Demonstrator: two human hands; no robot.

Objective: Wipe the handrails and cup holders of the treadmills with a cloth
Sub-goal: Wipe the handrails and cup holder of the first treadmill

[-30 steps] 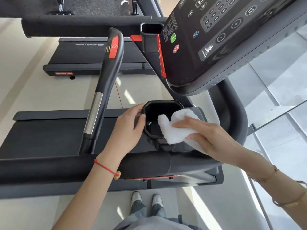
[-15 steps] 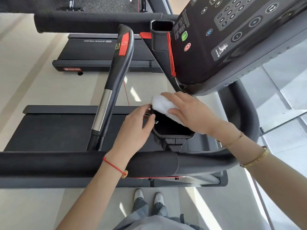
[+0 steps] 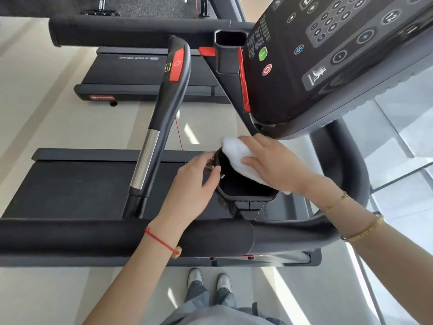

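A black cup holder (image 3: 246,193) sits below the treadmill console, just beyond the padded front handrail (image 3: 117,238). My right hand (image 3: 276,163) holds a white cloth (image 3: 236,153) against the holder's far right rim, thumb curled under the cloth. My left hand (image 3: 194,184) grips the holder's left rim, thumb on the edge and fingers round the outside. A second cup holder (image 3: 230,38) shows further back on the same console. The centre handle (image 3: 168,109), black with a red panel and a chrome section, rises to the left.
The console (image 3: 328,55) with its buttons overhangs the holder closely at upper right. A curved side rail (image 3: 351,174) runs on the right. The black belt deck (image 3: 70,184) lies below on the left, another treadmill (image 3: 140,73) behind it. My shoes (image 3: 208,281) stand on the pale floor.
My right hand has carried the cloth from the holder's near right side up to its far rim. My left hand has stayed on the left rim. The view has shifted slightly.
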